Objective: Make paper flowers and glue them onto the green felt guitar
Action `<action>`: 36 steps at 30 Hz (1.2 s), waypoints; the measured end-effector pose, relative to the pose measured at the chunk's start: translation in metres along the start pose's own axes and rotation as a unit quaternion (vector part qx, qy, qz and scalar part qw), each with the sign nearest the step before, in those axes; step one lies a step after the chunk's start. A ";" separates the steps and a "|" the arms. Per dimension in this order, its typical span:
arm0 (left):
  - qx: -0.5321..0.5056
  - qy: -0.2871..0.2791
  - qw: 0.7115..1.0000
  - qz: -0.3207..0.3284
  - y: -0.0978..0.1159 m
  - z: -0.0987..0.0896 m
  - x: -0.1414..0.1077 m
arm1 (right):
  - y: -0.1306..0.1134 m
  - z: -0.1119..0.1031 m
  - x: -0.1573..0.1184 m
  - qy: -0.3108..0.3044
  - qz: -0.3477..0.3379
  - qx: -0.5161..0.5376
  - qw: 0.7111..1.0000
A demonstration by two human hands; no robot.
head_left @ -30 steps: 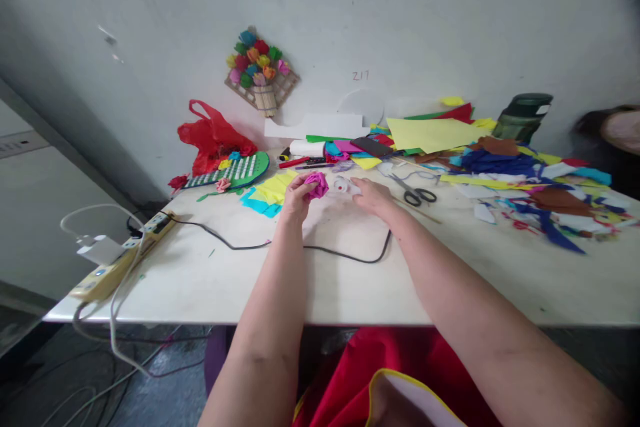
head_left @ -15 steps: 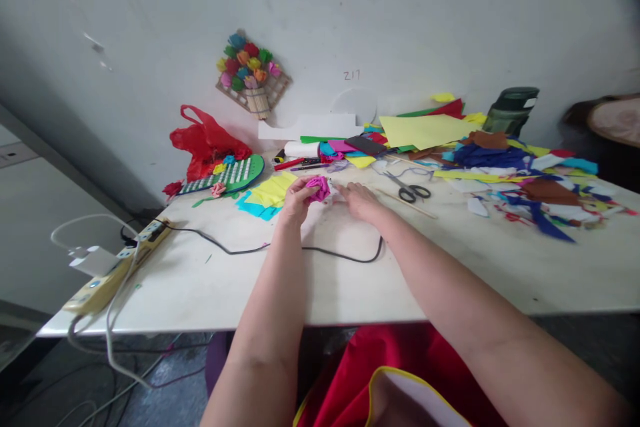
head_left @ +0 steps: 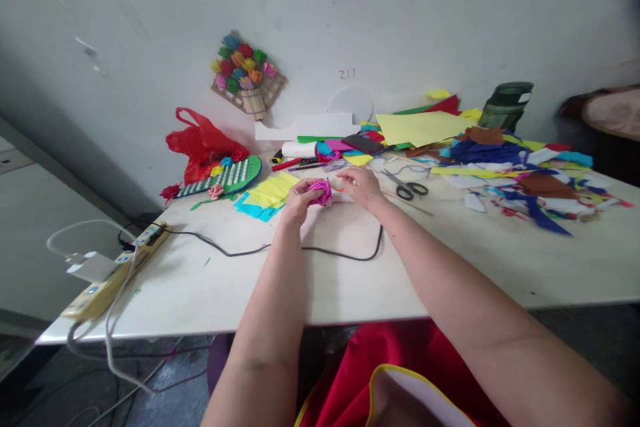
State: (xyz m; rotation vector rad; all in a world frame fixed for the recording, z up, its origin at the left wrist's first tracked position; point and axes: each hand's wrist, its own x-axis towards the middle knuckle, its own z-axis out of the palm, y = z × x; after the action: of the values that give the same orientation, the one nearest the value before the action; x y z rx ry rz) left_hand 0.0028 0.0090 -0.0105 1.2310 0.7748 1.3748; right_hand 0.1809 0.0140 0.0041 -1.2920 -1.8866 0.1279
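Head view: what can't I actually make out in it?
Head view: part of the pink piece, covered by the left hand.
Head view: whether the right hand pinches something; the spot by its fingertips is too small and blurred.
Head view: a stretch of the black cord, hidden by the left forearm.
Head view: what the red bag holds, if anything, hidden by its plastic.

Soft, cool, fairly dim light falls evenly on the wall and worktop, with faint shadows; the floor is darker. Fine detail blurs on the pink flower. Edges stretch, and the top right corner blackens.
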 end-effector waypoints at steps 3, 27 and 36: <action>0.012 -0.008 1.000 -0.001 -0.001 0.000 0.000 | -0.001 0.002 0.002 0.016 -0.015 0.089 0.996; 0.049 -0.027 0.998 0.000 -0.007 0.002 0.000 | -0.005 0.009 -0.002 -0.055 0.057 0.224 0.971; 0.051 -0.039 0.998 0.003 -0.007 0.003 -0.001 | -0.004 0.013 -0.002 -0.053 0.053 0.210 0.975</action>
State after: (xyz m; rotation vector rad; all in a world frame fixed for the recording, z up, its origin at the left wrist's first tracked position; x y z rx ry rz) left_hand 0.0073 0.0085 -0.0162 1.3585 0.7952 1.2984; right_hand 0.1693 0.0151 -0.0040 -1.1061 -1.7538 0.6293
